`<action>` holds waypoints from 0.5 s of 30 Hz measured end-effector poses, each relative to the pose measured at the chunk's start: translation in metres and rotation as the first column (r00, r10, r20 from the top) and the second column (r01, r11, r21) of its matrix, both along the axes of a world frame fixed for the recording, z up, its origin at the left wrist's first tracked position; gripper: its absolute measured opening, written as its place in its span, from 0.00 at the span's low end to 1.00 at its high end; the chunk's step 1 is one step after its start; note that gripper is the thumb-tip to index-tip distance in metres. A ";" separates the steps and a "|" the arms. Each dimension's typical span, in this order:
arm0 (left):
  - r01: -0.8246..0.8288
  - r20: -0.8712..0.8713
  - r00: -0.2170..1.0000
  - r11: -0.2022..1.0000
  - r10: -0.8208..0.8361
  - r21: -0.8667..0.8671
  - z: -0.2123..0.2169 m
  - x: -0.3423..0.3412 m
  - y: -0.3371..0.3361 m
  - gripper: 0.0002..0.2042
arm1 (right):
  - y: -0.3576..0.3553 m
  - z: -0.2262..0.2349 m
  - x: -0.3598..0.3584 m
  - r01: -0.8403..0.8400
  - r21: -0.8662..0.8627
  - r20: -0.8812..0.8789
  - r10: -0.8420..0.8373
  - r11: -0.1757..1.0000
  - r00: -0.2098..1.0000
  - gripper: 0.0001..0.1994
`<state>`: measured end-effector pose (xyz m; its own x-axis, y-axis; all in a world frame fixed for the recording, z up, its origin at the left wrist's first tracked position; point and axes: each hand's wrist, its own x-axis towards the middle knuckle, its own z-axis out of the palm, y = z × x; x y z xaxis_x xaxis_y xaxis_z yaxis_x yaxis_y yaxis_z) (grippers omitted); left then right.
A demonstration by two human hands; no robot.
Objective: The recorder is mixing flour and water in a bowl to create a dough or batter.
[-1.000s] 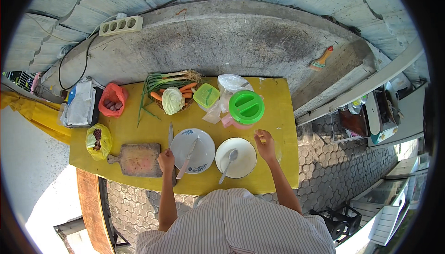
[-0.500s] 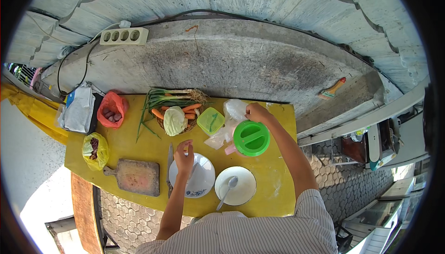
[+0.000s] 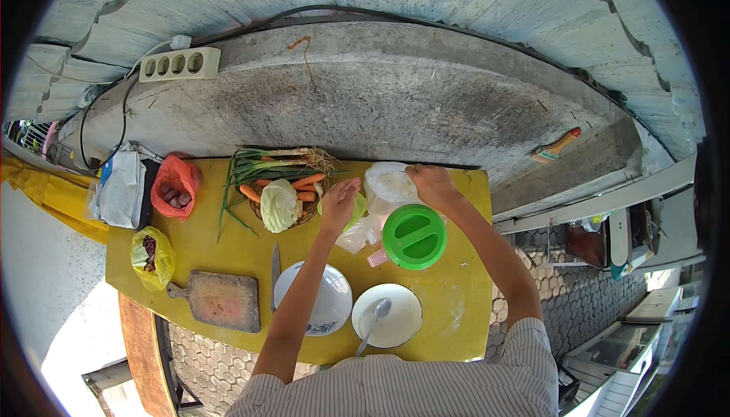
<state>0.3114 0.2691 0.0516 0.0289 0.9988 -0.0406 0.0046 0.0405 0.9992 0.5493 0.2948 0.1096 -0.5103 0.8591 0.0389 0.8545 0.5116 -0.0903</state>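
A cutting board (image 3: 224, 301) lies on a yellow table (image 3: 454, 280), handle pointing left, beside a knife (image 3: 275, 265) whose blade points toward the wall (image 3: 365, 105). The left forearm crosses a blue-patterned bowl (image 3: 331, 303); the left hand (image 3: 340, 206), fingers loosely bent, partly covers a green container (image 3: 357, 211), though contact cannot be told. A spoon (image 3: 382, 310) rests in a second bowl (image 3: 407, 317), handle toward the person. Near the table's far edge, a clear plastic bag (image 3: 389, 186) slants lengthwise down and left, behind a green-lidded pitcher (image 3: 414, 237). The right hand (image 3: 431, 186) bends its fingertips at the bag's right edge; whether they grip cannot be told. Any lettering is too small to read.
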 end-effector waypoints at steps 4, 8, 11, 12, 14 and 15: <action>-0.006 0.114 0.993 0.997 0.015 -0.077 -0.009 0.013 0.003 0.15 | 0.003 -0.014 -0.011 0.024 -0.079 -0.052 -0.028 0.997 0.998 0.15; -0.030 0.137 0.989 0.983 0.056 -0.183 -0.004 0.015 0.001 0.16 | 0.010 -0.040 -0.006 0.014 -0.224 -0.146 -0.047 0.975 0.988 0.11; -0.012 0.128 0.991 0.977 0.040 -0.214 0.009 0.012 -0.006 0.18 | 0.012 -0.060 0.005 0.057 -0.333 -0.334 -0.174 0.941 0.927 0.09; 0.003 0.116 0.993 0.973 0.025 -0.229 0.010 0.009 -0.010 0.19 | 0.014 -0.065 0.007 0.055 -0.332 -0.335 -0.172 0.942 0.926 0.09; -0.004 0.123 0.992 0.974 0.033 -0.228 0.013 0.006 -0.016 0.19 | 0.018 -0.075 0.014 0.061 -0.472 -0.421 -0.286 0.880 0.861 0.08; -0.015 0.127 0.991 0.974 0.045 -0.227 0.014 0.003 -0.019 0.19 | 0.020 -0.079 0.019 0.057 -0.469 -0.424 -0.281 0.882 0.861 0.08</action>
